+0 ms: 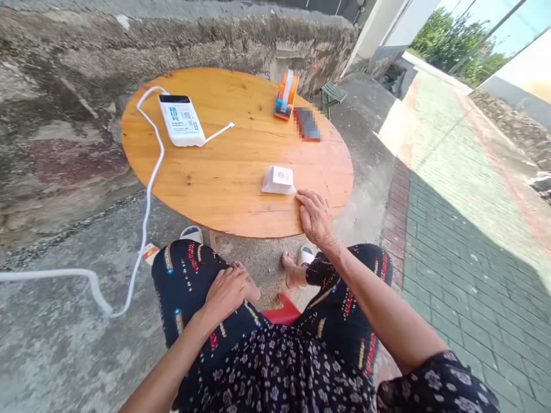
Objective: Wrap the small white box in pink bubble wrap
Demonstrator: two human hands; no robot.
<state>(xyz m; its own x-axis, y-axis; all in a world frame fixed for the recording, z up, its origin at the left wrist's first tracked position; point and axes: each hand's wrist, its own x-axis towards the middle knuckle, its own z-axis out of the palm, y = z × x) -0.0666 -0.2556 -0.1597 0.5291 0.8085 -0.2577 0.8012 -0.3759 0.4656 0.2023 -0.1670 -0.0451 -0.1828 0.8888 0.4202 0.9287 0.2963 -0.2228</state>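
My right hand (316, 219) rests on the near right edge of the oval wooden table (224, 206), fingers loosely stretched out and holding nothing. Its fingertips lie right beside a small white box (282, 176) in a thin translucent wrapping; whether they touch the wrapping I cannot tell. On my left thigh lies my left hand (230, 289), flat over the dark patterned trousers (189, 304), with nothing in it.
A white device with a black top (183, 121) and a white cable (150, 172) stands at the table's left. Toward the back right are an orange tape dispenser (286, 94) and a blurred phone-like slab (307, 124). A stone wall (77, 109) runs behind; a folding stool (332, 94) stands beyond.
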